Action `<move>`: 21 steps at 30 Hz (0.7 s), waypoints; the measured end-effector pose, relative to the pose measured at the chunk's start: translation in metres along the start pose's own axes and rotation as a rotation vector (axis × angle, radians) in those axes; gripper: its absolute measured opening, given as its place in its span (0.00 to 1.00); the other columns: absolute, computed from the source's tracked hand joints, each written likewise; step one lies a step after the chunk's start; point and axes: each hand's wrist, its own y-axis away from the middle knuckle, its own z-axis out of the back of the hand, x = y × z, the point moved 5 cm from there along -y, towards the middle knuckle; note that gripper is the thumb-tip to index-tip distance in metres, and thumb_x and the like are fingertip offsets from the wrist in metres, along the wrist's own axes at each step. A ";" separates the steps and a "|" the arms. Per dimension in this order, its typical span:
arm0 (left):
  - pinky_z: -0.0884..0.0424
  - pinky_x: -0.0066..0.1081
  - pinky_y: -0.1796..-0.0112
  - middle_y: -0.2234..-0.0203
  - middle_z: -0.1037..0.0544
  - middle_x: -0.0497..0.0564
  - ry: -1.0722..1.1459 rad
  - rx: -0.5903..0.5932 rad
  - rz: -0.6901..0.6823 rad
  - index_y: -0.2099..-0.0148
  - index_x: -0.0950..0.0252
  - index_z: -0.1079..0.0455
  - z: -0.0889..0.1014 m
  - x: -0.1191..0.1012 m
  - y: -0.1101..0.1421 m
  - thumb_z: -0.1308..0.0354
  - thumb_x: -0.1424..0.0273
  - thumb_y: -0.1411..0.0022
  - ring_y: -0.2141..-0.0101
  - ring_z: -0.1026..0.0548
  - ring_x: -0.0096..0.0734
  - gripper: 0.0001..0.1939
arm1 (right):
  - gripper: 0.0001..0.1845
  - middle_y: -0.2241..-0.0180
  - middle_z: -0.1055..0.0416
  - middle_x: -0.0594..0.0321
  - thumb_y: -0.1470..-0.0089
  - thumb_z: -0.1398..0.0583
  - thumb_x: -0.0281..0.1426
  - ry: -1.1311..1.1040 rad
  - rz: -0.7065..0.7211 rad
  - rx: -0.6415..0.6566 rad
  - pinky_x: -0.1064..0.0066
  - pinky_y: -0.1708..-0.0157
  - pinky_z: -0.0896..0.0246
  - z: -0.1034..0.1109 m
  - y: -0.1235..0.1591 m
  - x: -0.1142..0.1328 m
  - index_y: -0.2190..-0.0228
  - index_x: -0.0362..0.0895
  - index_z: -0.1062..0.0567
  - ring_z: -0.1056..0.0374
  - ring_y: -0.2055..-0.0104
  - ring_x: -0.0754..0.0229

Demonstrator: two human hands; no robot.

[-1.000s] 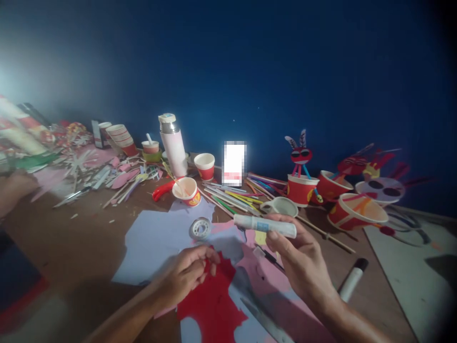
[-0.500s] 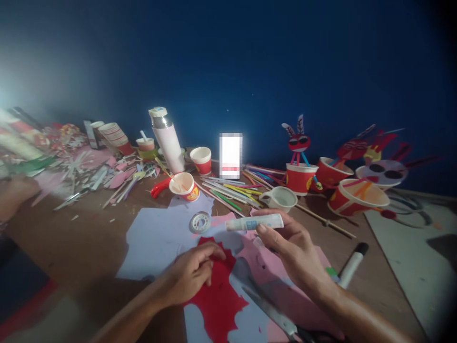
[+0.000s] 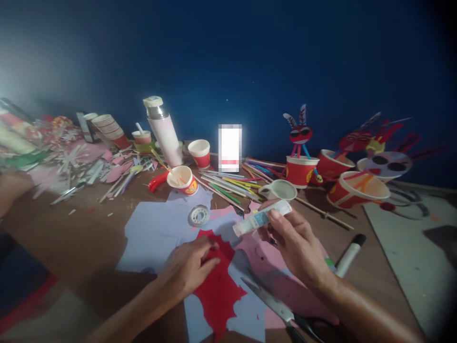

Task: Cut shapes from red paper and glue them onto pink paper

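While clamped between the right hand's (image 3: 298,243) thumb and fingers, tilts slightly: white tube (image 3: 262,218), smooth, cylindrical, blue-labelled, lower end toward the left, above the layered papers. Note red paper (image 3: 219,295) below and left of it: flat, matt, edges cut into curves and points. Under and around that, lavender paper (image 3: 146,233), broad and angular; to the right, pink paper (image 3: 285,286), with open-bladed metal scissors (image 3: 283,310) lying across.

Left hand (image 3: 187,267): palm down over the red paper, forearm slanting in from lower left, index bent, thumb and index tips slightly apart; cannot tell whether pressing. Right hand: raised, wrist angled inward from lower right.

Farther out, see white tape ring (image 3: 199,216), red-and-white paper cup (image 3: 183,181), slim coloured sticks (image 3: 228,186), pale handled cup (image 3: 282,189), upright pale flask (image 3: 164,138). Beyond right hand, black-capped marker (image 3: 350,255). At far left, blurred hand of another person (image 3: 12,190).
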 end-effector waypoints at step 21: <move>0.46 0.25 0.79 0.84 0.36 0.42 0.341 0.299 -0.039 0.71 0.63 0.29 -0.028 -0.070 -0.025 0.47 0.69 0.44 0.81 0.40 0.25 0.07 | 0.10 0.80 0.33 0.70 0.45 0.40 0.37 -0.044 0.144 -0.032 0.74 0.78 0.44 0.010 -0.008 0.038 0.73 0.45 0.29 0.39 0.79 0.67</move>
